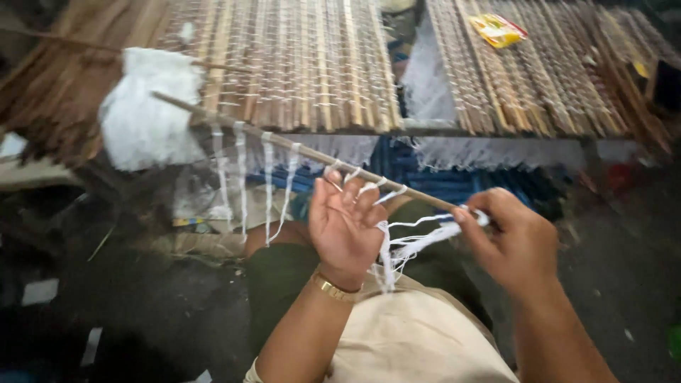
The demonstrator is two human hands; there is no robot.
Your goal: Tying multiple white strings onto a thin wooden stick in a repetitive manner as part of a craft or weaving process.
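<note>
From the head camera I saw the thin wooden stick run slantwise across the middle of the view, its far end up at the left under a bundle of white thread, its near end down by the right hand. Above it the front edge of the woven slat mat hung close, almost touching the stick near the bundle, so there was little room on that upper side. A second slat mat lay to the right, a gap between the two, and a yellow packet sat on it. Below the stick things opened up: dark floor to the left, with scraps lying about, and more of it past the right wrist.

The left hand was up with its palm facing me, fingers spread apart and slightly curled, their tips just under the stick, with white thread loops lying over them. More strands trailed from the palm's edge across to the right. The right hand's grip was pinched together on the stick's near end and on the bunched thread there, thumb on top. Knotted white strips hung down from the stick between the bundle and the left hand. A gold bracelet sat on the left wrist, over my lap.
</note>
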